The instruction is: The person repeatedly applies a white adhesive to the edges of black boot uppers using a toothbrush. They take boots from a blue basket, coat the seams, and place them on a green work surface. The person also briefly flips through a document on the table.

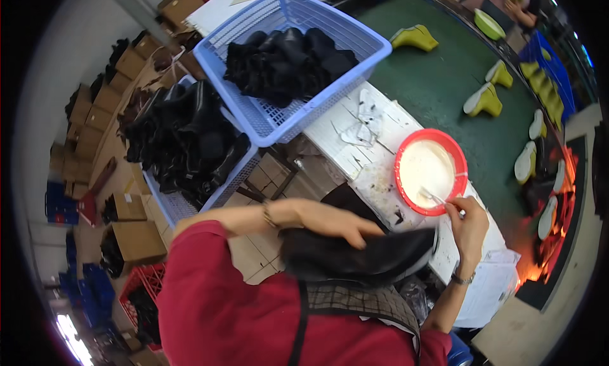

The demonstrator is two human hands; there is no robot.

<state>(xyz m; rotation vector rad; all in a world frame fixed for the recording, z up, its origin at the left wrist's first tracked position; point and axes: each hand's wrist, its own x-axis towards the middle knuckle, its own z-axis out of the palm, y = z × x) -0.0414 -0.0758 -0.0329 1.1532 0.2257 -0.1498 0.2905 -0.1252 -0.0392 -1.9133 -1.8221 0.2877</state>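
Observation:
My left hand (333, 221) lies on top of a black boot upper (361, 255) and holds it in front of my chest. My right hand (468, 223) grips the handle of a small brush (435, 197) whose tip dips into a red bowl (401, 151) filled with white glue. The bowl stands on a white, glue-stained work board (361, 144) just beyond the boot upper. A bracelet sits on my left wrist and a watch on my right wrist.
Two blue mesh baskets (355, 80) (184, 207) full of black boot uppers stand at the left and above. A green conveyor belt (444, 86) carries several yellow-green shoe lasts (415, 37). Cardboard boxes (136, 239) and a red crate (143, 283) stand on the floor at left. Another person's hands (517, 7) work at the far top right.

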